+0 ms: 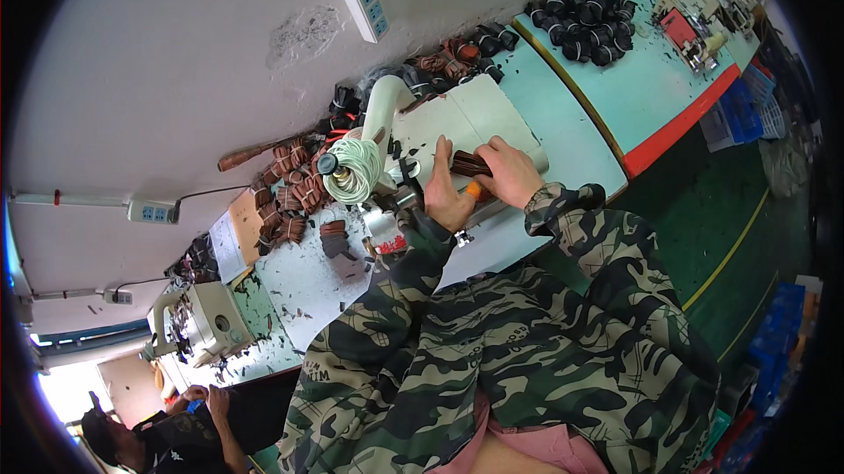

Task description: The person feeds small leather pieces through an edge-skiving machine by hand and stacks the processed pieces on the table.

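My left hand [447, 193] and my right hand [508, 173] rest on the bed of a white sewing machine [457, 118]. Both hold a dark brown strap piece [466, 164] flat between them, close to the needle area. A finger of my right hand wears an orange cover. A large cone of pale green thread [353, 170] stands just left of my left hand. Camouflage sleeves cover both forearms.
Piles of brown straps [290, 193] lie on the table to the left, black ones [585, 25] on the light blue bench [633, 96] at the upper right. A second sewing machine [207, 320] and another person [176, 434] are at the lower left. Power strips hang on the wall.
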Tool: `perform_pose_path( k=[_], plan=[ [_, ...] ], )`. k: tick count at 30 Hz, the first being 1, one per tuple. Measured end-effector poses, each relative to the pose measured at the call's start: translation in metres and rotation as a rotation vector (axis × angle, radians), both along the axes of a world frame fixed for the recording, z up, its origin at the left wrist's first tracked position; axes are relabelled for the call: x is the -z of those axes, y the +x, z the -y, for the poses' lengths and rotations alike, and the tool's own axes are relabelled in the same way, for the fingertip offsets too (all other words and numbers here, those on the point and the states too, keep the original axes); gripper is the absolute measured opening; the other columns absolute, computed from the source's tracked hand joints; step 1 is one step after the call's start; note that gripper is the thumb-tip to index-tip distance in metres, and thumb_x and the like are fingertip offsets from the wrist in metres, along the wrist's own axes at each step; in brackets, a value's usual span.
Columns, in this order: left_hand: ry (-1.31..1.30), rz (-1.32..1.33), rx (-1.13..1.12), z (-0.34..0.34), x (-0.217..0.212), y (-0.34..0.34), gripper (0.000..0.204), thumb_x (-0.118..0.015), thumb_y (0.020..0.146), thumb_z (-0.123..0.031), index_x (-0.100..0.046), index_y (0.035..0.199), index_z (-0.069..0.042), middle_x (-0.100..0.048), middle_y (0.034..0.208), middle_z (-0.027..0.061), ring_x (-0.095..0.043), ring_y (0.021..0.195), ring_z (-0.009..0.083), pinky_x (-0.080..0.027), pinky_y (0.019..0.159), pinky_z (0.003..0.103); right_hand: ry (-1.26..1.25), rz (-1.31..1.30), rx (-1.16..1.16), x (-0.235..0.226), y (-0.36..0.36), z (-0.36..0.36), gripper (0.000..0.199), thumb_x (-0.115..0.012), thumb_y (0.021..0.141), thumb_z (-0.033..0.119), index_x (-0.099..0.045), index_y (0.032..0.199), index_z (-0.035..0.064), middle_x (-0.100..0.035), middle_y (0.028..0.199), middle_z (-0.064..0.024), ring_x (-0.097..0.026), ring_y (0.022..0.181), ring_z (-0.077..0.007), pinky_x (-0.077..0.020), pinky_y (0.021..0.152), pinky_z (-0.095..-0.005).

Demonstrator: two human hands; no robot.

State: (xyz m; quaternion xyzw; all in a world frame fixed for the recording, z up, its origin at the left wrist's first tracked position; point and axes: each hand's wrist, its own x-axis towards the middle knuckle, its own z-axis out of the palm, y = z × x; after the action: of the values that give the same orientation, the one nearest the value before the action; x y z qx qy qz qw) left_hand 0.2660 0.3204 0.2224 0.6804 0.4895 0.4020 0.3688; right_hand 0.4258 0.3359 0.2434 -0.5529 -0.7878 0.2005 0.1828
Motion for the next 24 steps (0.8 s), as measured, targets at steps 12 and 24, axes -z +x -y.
perform_pose_path(
  k=[12,24],
  plan=[
    [-0.667,0.725,0.062,0.042,-0.015,-0.044,0.025,-0.048,0.093,-0.017,-0.056,0.104,0.004,-0.061,0.077,0.0092,-0.059,0.06,0.0158,-0.05,0.051,0.027,-0.371,-0.429,-0.078,-0.065,-0.043,0.061,0.022,-0.065,0.077,0.012,-0.061,0.093,-0.0017,-0.064,0.081,-0.015,-0.063,0.068,-0.0234,-0.0489,0.064,-0.0314],
    [-1.017,0.847,0.205,0.09,0.001,-0.187,0.05,-0.047,0.092,-0.029,-0.033,0.135,-0.009,-0.05,0.12,0.0162,-0.065,0.08,0.026,-0.052,0.058,0.035,-0.853,-0.957,0.039,0.003,-0.119,0.066,0.021,-0.068,0.08,0.009,-0.062,0.097,-0.0018,-0.061,0.074,-0.0017,-0.054,0.059,-0.0057,-0.0424,0.049,-0.0199]
  ],
)
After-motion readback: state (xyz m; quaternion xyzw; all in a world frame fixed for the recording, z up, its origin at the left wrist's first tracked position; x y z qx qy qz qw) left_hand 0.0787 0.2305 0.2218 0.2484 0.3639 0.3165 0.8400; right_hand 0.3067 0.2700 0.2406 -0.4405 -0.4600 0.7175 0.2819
